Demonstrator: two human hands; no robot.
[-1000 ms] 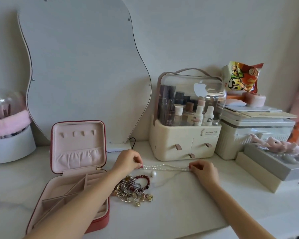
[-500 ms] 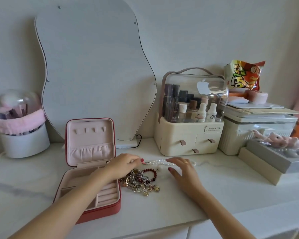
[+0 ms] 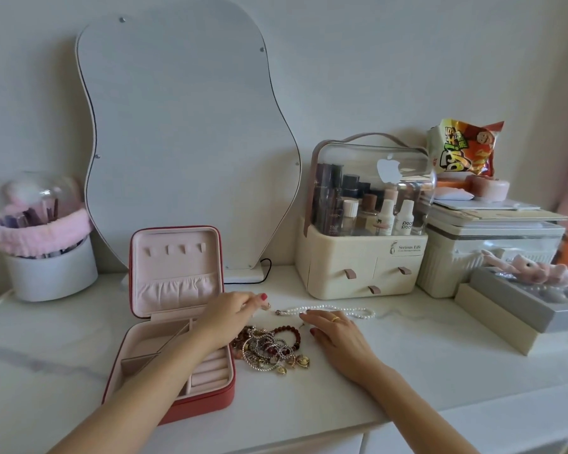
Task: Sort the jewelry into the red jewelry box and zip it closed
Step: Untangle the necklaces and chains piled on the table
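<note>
The red jewelry box (image 3: pixel 210 399) stands open at the left, its pink lid upright and its compartments bare. A pearl necklace (image 3: pixel 328 311) lies doubled on the white tabletop behind the hands. My left hand (image 3: pixel 230 317) reaches over the box's right edge and pinches the small gold clasp at the necklace's left end. My right hand (image 3: pixel 338 337) lies flat with straight fingers, its fingertips touching the pearls. A pile of bracelets and rings (image 3: pixel 269 350), silver, gold and dark red beads, sits between the hands beside the box.
A wavy mirror (image 3: pixel 184 132) leans on the wall behind the box. A white brush holder (image 3: pixel 51 273) stands far left. A cream cosmetics organizer (image 3: pixel 361 267), a ribbed bin (image 3: pixel 473 260) and grey boxes (image 3: pixel 522 306) line the right side.
My right hand slid left along the necklace, folding it shorter, and now lies flat by it. My left hand stayed at the necklace's left end.
</note>
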